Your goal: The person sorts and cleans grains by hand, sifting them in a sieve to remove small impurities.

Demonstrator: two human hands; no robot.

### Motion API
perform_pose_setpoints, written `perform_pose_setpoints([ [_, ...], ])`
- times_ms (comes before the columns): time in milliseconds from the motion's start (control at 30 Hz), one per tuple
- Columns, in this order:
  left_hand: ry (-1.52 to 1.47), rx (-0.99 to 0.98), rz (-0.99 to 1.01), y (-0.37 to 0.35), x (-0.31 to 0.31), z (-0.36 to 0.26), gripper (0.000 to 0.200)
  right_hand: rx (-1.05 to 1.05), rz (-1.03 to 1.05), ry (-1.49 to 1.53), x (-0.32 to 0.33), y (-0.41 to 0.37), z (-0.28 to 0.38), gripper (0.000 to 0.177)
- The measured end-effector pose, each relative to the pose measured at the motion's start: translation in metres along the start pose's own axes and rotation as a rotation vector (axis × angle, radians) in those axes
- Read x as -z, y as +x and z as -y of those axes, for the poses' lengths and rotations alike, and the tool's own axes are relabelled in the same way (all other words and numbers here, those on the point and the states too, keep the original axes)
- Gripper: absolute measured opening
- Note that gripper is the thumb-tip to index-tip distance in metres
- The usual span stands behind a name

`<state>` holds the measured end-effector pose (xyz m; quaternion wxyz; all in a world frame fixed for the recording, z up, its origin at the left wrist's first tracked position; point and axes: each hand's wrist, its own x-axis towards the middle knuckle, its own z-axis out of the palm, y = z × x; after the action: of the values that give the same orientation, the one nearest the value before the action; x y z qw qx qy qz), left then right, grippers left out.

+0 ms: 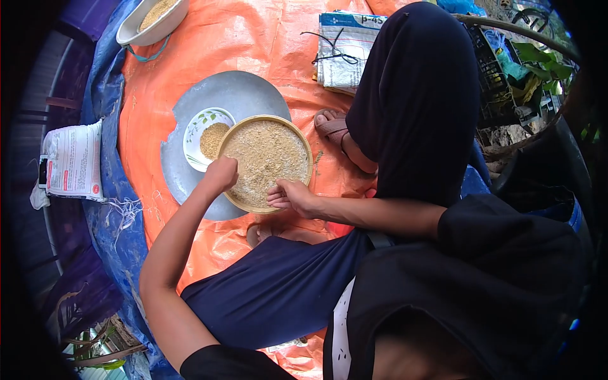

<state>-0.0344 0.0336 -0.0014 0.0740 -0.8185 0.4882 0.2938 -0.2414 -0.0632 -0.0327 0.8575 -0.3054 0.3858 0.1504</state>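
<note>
A round woven tray (306,144) full of pale husked grain lies on a large grey metal pan (244,90). My left hand (221,173) rests fisted on the tray's near-left rim, fingers curled over the grain. My right hand (290,194) sits at the near rim with its fingers bent, pinching at the grain. Beside the tray, on the pan, stands a small patterned bowl (193,130) holding a heap of grain.
An orange sheet (253,38) over a blue tarp (104,190) covers the ground. A white basin of grain (145,28) sits top left, a folded sack (345,50) at the top, a printed bag (73,161) at left. My knee and sandalled foot (330,123) lie right of the tray.
</note>
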Motion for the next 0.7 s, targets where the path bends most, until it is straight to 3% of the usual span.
perform_pose_setpoints([
  [267,-0.1,-0.076,-0.096,-0.006,-0.016,-0.006,0.012,0.028,0.004,-0.066,-0.003,-0.004,0.004,0.045],
  [533,0.084,-0.102,-0.207,0.007,-0.044,0.005,0.01,0.039,0.037,-0.046,-0.003,0.001,0.002,0.046],
  [700,0.155,-0.151,-0.122,0.004,-0.032,-0.007,0.01,0.037,0.055,-0.053,-0.001,-0.001,0.005,0.046],
])
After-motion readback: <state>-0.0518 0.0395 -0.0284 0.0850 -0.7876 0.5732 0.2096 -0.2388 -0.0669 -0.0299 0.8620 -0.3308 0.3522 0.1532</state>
